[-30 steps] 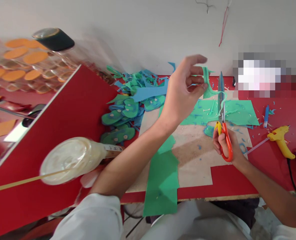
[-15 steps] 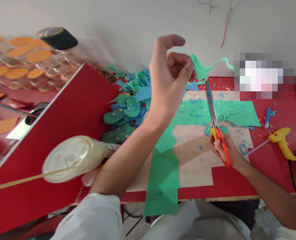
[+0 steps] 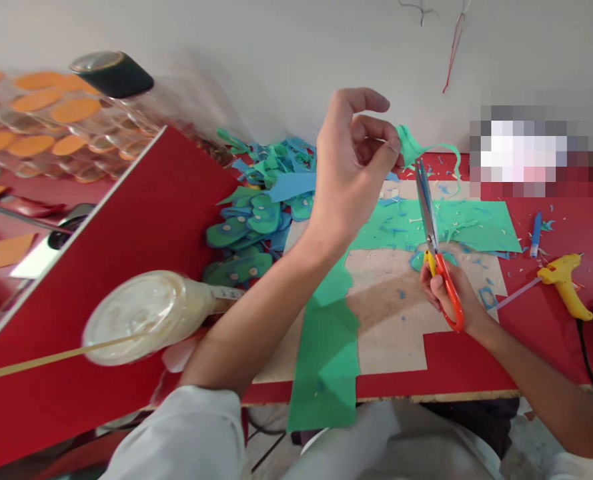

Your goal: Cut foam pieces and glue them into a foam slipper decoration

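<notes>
Between thumb and fingers, my left hand (image 3: 359, 157) pinches a piece of green felt (image 3: 409, 145), raised above the table, with a thin strip trailing to the right. My right hand (image 3: 449, 290) grips scissors (image 3: 432, 223) with red and yellow handles, blades pointing up and nearly together. Their tips are just below the felt; whether they touch it I cannot tell. Under them a green felt sheet (image 3: 486, 223) lies across the table, strewn with scraps. Another long green sheet (image 3: 329, 347) hangs over the front edge.
A pile of blue and green felt cutouts (image 3: 251, 223) lies left of my hand. A plastic cup with a straw (image 3: 136, 320) stands by the slanted red panel (image 3: 176, 180). To the right are a yellow glue gun (image 3: 566, 283) and a blue marker (image 3: 537, 233). Beige sheets (image 3: 396, 340) cover the middle.
My left hand has moved right and slightly down with the green felt. The loose strip now droops lower. The scissors have shifted slightly right.
</notes>
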`<state>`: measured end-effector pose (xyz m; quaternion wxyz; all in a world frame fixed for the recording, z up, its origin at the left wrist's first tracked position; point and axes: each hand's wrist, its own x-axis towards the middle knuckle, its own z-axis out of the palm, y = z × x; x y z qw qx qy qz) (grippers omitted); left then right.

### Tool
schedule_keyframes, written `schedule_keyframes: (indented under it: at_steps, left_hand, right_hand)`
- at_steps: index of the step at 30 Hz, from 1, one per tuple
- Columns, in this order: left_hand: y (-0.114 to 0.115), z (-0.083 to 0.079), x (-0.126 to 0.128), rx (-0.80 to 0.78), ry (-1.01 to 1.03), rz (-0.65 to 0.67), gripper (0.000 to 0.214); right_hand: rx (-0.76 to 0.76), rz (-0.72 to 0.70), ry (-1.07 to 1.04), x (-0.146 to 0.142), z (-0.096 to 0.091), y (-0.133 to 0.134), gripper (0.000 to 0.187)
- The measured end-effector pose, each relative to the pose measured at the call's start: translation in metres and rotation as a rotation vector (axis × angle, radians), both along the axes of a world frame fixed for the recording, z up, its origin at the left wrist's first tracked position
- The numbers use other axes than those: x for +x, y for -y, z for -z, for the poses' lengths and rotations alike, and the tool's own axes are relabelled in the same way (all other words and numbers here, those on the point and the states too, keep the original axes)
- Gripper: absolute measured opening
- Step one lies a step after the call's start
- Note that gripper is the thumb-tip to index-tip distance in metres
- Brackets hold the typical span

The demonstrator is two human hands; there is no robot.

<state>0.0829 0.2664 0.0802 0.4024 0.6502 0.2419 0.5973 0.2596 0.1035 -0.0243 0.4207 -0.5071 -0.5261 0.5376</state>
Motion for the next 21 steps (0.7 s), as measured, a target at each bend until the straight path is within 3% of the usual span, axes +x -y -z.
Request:
schedule_keyframes:
  at_steps: [9,15,21]
  left_hand:
    - [-0.018,0.009,-0.006,0.025,0.008,-0.030,0.033]
    - [-0.003,-0.003,-0.004,-0.044,-0.033,-0.019,0.032]
    - [0.006,-0.007,0.000,-0.070,-0.067,0.033,0.030]
  right_hand:
    - [-0.030,-0.009,0.037,-0.002,-0.007,0.000,0.070]
    - [0.035,-0.004,0.019,0.002,0.001,-0.001,0.074]
    - [0.031,0.007,0.007,0.002,-0.003,-0.002,0.077]
